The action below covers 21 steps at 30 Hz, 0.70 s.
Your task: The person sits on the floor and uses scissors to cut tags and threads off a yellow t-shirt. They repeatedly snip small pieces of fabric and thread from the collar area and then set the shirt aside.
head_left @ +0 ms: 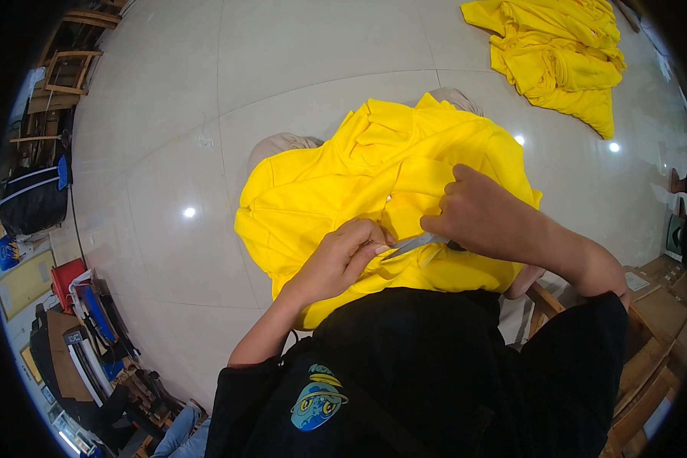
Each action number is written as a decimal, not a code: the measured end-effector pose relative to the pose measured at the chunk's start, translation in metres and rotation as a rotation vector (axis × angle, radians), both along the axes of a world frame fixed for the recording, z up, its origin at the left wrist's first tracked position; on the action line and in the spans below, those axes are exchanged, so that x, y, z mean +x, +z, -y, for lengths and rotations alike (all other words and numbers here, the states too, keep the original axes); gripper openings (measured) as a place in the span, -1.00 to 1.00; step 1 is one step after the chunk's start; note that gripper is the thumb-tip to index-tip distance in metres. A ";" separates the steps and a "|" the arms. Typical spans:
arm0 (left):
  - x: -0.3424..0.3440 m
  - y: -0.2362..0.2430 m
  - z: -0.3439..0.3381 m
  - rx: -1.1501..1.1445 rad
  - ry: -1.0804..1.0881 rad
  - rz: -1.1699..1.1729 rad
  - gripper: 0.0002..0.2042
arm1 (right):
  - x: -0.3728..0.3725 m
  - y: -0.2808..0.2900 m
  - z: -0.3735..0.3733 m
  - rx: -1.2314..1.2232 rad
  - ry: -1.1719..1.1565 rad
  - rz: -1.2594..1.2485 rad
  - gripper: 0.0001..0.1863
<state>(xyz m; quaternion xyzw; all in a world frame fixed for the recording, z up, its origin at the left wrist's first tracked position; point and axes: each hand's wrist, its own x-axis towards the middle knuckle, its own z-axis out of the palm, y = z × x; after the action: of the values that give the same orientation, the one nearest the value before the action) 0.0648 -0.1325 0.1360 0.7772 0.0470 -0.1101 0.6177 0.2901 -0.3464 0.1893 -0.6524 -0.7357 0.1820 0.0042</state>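
A bright yellow garment (320, 191) lies bunched over my lap, its soft fabric in loose folds. My left hand (347, 256) is closed, thumb against fingers, pinching an edge of that fabric. From the right, my right hand (477, 214) grips a small pair of metal scissors (414, 243). The blades point left and reach close to my left fingertips, just over the cloth. Most of the scissors' handle is hidden by my right hand. Whether the blades touch the fabric, I cannot tell.
More yellow fabric (561, 65) is heaped on the pale tiled floor (160, 153) at the far right. Cardboard boxes (660, 305) stand close on my right. Along the left are wooden frames (72, 72), a black bag (34, 202) and a red item (70, 281).
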 end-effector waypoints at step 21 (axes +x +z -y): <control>0.000 0.000 0.003 -0.022 0.060 0.049 -0.96 | 0.001 -0.010 -0.002 0.037 -0.004 -0.077 -0.92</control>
<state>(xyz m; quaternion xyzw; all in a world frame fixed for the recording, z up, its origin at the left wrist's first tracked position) 0.0647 -0.1353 0.1360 0.7712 0.0540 -0.0729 0.6301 0.2913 -0.3443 0.1792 -0.6462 -0.7369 0.1935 0.0450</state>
